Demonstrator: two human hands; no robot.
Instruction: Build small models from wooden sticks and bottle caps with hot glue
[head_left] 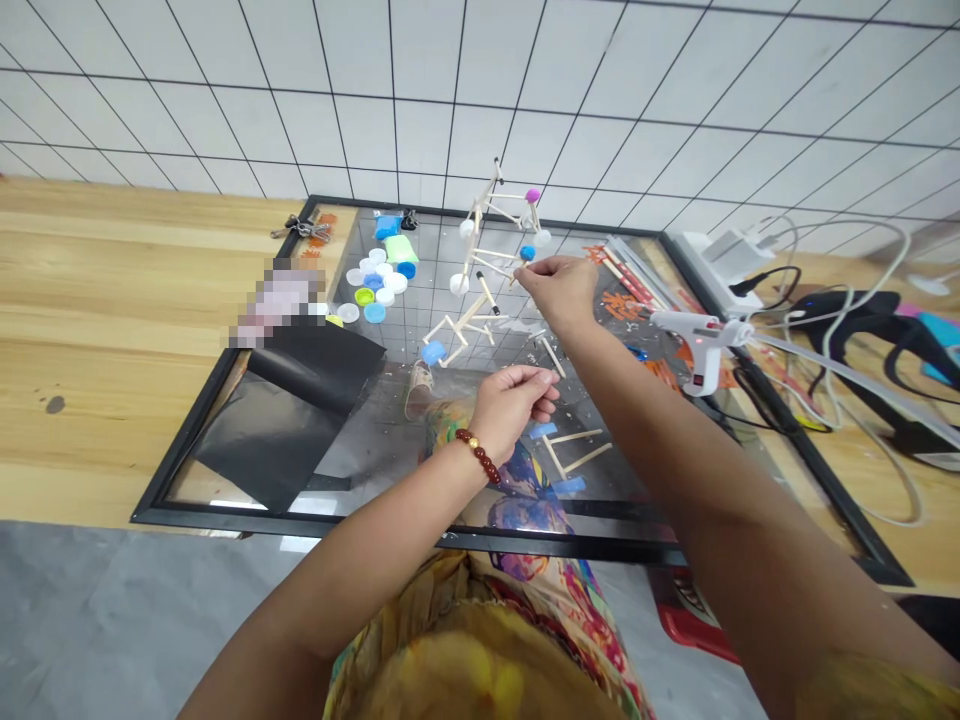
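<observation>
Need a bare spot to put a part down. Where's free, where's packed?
Best: bare wood tabletop left of the black-framed glass panel, running back to the tiled wall. Smaller: glass between the black sheet and left hand, though reflections muddy it. Packed: panel's right, with glue gun and power strip; back left, with caps.

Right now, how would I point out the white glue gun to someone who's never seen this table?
Find the black-framed panel on the wooden table. On its right side, past the right hand, lies the glue gun, in front of a white power strip. Unlike that blocky strip, it is pistol-shaped, with a red spot on its handle.
</observation>
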